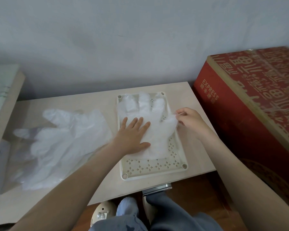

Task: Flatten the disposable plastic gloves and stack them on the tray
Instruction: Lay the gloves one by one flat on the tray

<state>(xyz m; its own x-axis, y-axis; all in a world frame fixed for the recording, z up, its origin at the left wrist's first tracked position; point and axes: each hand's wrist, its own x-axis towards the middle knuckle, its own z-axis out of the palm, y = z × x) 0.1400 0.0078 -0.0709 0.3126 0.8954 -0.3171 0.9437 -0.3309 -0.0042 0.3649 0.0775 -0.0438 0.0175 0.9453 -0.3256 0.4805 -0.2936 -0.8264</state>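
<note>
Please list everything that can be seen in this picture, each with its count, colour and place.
glove: at least one, clear white, flat on the tray
loose gloves: a pile, count unclear, clear white, on the table left of the tray
tray: one, cream, perforated, on the table
table: one, pale wood, against the wall
box: one, red, right of the table
left hand: flat, presses on the glove
right hand: fingers pinch the glove's right edge
</note>
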